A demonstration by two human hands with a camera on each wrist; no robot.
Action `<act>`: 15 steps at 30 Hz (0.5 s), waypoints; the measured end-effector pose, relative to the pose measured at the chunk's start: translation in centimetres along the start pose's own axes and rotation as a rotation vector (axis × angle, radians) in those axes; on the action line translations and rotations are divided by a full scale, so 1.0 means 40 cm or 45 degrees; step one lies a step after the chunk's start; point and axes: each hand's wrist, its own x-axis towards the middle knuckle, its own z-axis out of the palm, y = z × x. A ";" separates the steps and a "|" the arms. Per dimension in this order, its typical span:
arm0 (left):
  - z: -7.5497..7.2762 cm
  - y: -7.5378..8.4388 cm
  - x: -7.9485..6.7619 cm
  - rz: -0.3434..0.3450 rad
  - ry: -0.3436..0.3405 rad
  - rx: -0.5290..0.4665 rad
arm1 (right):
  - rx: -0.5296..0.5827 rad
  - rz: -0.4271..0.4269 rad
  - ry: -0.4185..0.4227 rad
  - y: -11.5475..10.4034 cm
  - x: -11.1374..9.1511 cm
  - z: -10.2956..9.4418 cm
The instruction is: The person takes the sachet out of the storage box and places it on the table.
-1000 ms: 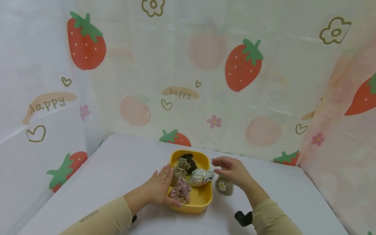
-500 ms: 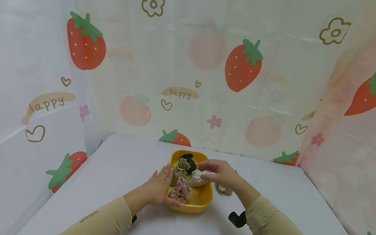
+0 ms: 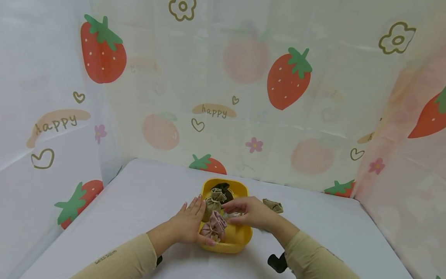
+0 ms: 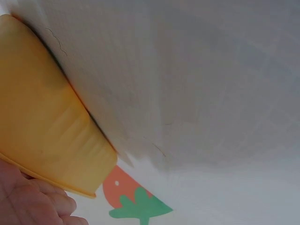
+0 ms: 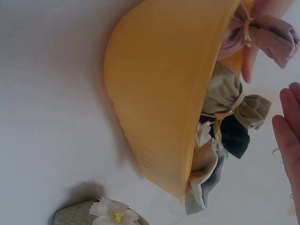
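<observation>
My left hand (image 3: 188,221) lies along the left rim of a yellow plastic box (image 3: 228,249), fingers straight, thumb over the near corner. In the box sit small tied cloth pouches: a pink one (image 3: 213,228) in front, a khaki one (image 3: 212,205) behind it, a black one (image 3: 227,193) at the back. A white pouch (image 5: 206,173) lies on the right side, mostly hidden in the head view under my right hand (image 3: 254,213). That hand reaches over the right rim with its fingers extended. The right wrist view shows its fingertips (image 5: 283,126) apart from the pouches.
Outside the box on the right, an olive-grey pouch (image 3: 273,205) stands on the white tabletop (image 3: 160,186), partly behind my right forearm. It carries a white flower (image 5: 115,213). Strawberry-print sheets (image 3: 223,77) enclose the table at the back and sides.
My right hand has moved left, from above the olive-grey pouch outside to over the white pouch in the box. My left hand has stayed at the rim.
</observation>
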 end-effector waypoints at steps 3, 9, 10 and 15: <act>0.000 0.000 0.000 0.003 -0.006 0.001 | 0.003 -0.008 -0.021 0.002 0.003 0.005; 0.003 -0.002 0.001 0.005 -0.004 0.012 | -0.006 -0.024 -0.071 0.009 0.010 0.014; 0.003 -0.002 0.001 0.006 -0.003 0.012 | -0.009 -0.022 -0.078 0.009 0.011 0.016; 0.001 -0.001 0.000 0.008 0.000 0.004 | 0.007 -0.031 -0.098 0.009 0.013 0.027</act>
